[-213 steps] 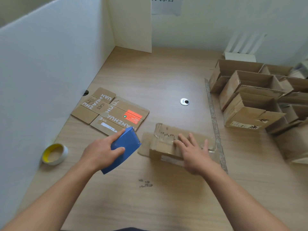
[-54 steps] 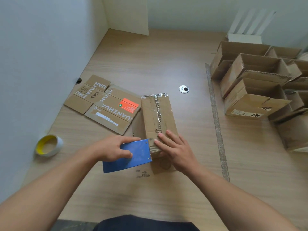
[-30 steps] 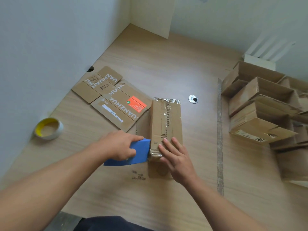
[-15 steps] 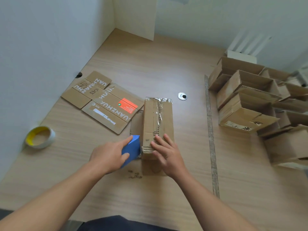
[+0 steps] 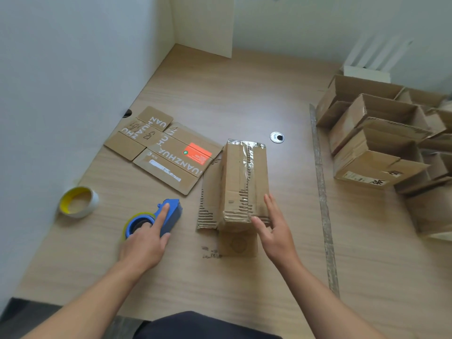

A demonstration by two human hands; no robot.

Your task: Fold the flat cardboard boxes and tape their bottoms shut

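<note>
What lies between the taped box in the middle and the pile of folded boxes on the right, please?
In the head view, only bare table, crossed by a long grey strip, lies between the taped box and the folded boxes.

A metal grommet [image 5: 277,137] dots the wooden table [image 5: 220,94].
</note>
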